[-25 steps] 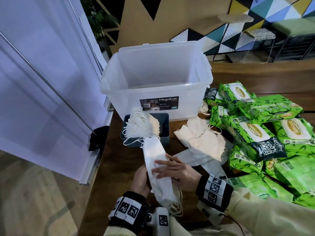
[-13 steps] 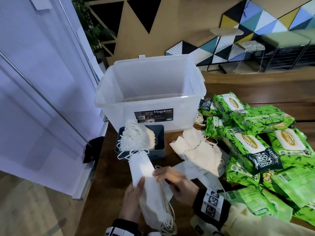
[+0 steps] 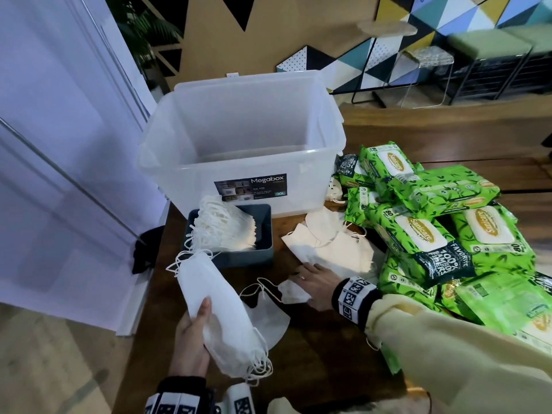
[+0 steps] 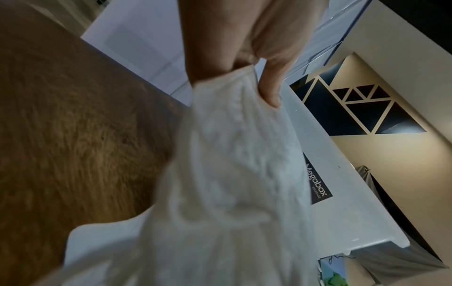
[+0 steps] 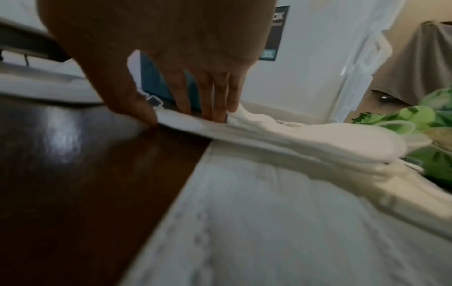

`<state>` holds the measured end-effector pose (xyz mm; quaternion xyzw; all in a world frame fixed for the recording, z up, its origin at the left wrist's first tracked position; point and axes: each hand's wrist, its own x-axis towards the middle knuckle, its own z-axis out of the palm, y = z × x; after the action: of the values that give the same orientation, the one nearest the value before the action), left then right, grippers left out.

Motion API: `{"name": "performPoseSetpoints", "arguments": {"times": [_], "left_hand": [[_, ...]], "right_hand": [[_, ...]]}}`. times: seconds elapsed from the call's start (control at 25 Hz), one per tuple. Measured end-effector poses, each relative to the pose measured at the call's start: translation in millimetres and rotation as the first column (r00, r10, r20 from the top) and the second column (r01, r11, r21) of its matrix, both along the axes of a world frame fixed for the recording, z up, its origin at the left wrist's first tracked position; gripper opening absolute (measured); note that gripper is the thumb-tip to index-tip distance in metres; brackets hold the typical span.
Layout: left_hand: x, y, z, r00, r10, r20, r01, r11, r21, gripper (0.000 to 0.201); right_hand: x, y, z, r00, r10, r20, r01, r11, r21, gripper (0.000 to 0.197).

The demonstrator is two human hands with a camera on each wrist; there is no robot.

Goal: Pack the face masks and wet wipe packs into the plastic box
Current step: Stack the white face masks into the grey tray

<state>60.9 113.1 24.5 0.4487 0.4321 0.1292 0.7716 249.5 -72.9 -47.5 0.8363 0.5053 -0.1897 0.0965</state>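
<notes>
My left hand [image 3: 191, 339] grips a stack of white face masks [image 3: 218, 312] above the table's near edge; in the left wrist view its thumb [image 4: 269, 91] presses the stack of masks [image 4: 220, 174]. My right hand [image 3: 313, 282] lies with straight fingers on loose masks [image 3: 328, 249] spread on the table; the right wrist view shows the fingertips [image 5: 215, 112] touching the loose masks' [image 5: 281, 133] edge. A clear plastic box [image 3: 245, 144] stands open at the back. Green wet wipe packs [image 3: 433, 231] are piled on the right.
A small blue-grey tray [image 3: 263, 252] with more masks [image 3: 224, 228] sits in front of the box. One mask [image 3: 268, 321] lies flat between my hands. The wooden table [image 3: 313, 369] ends at the left beside a white wall panel [image 3: 59, 174].
My right hand left the stack and moved right onto the loose masks on the table. My left hand keeps the stack, now held alone.
</notes>
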Motion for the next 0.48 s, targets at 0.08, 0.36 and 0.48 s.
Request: {"name": "performPoseSetpoints", "arguments": {"times": [0.08,0.36,0.48], "left_hand": [[2.8,-0.8,1.3,1.000,-0.019,-0.004,0.019,1.000,0.008,0.022],[9.9,4.7,9.9,0.999,-0.047,0.023,0.046,0.998,0.041,0.012],[8.3,7.1,15.0,0.997,-0.067,0.028,0.066,0.996,0.055,0.013]], "right_hand": [[-6.7,-2.5,-7.4,0.997,0.023,0.070,-0.025,0.999,0.024,0.072],[5.3,-3.6,27.5,0.953,-0.281,-0.114,0.301,0.838,0.455,0.029],[-2.4,-14.3,51.0,0.880,-0.385,-0.280,0.474,0.758,0.448,0.028]]}}
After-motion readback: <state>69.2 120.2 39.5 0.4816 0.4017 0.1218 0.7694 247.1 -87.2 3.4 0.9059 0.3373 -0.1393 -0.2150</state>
